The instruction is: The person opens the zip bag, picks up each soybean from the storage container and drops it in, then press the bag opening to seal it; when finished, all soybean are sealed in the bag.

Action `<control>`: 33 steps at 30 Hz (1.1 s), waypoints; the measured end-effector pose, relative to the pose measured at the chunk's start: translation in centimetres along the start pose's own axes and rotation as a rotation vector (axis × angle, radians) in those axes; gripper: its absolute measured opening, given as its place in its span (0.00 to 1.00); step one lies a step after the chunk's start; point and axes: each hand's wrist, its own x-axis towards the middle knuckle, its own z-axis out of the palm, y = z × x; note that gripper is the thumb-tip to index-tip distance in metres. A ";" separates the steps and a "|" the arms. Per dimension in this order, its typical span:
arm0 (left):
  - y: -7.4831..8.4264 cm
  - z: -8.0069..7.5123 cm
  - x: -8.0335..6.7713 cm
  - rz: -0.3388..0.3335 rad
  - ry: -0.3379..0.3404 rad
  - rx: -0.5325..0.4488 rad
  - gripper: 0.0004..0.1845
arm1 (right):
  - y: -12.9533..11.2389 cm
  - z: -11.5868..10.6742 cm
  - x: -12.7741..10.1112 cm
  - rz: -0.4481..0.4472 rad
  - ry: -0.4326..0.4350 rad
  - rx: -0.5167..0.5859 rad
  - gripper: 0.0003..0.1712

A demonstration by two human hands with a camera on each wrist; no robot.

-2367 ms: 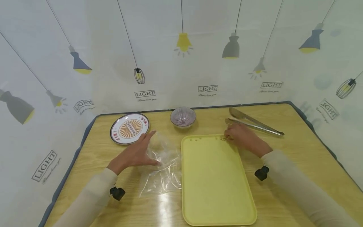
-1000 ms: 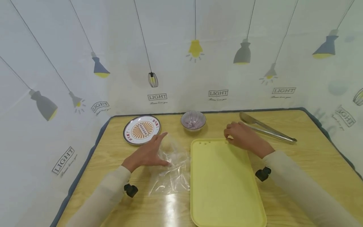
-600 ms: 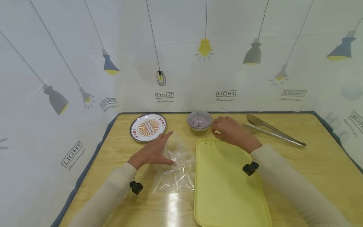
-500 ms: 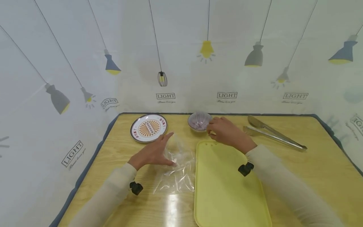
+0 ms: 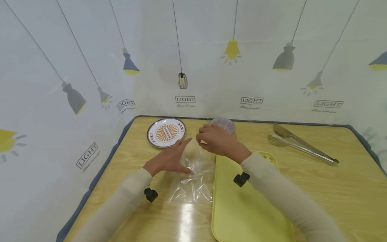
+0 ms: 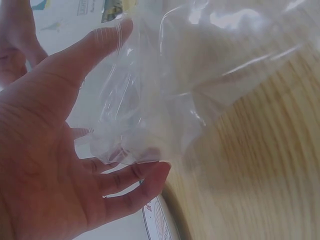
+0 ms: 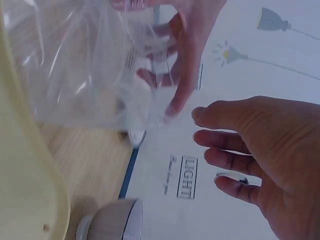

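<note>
Gleaming and creased, the see-through plastic bag [image 5: 195, 185] lies beside the yellow tray [image 5: 242, 211], at its 9 o'clock, in head view. Left wrist: left hand [image 6: 50, 145] spread at the bag's mouth. Right wrist: right hand [image 7: 272, 155] toward 4 o'clock, fingers loosely bent; whether pinching anything, I cannot tell.
</note>
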 end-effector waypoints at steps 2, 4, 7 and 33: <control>0.0 -0.1 0.0 0.008 0.004 0.007 0.69 | -0.7 0.2 0.7 -0.017 -0.002 -0.005 0.03; 0.1 -0.2 0.0 0.023 0.009 0.016 0.68 | -1.2 0.5 1.1 -0.036 -0.005 -0.005 0.04; 0.1 -0.2 0.3 0.043 0.010 0.044 0.68 | -1.8 1.1 1.5 -0.061 -0.017 0.002 0.05; 0.0 0.3 0.1 -0.006 -0.032 -0.014 0.70 | 2.4 -0.6 -3.0 0.034 0.067 -0.043 0.05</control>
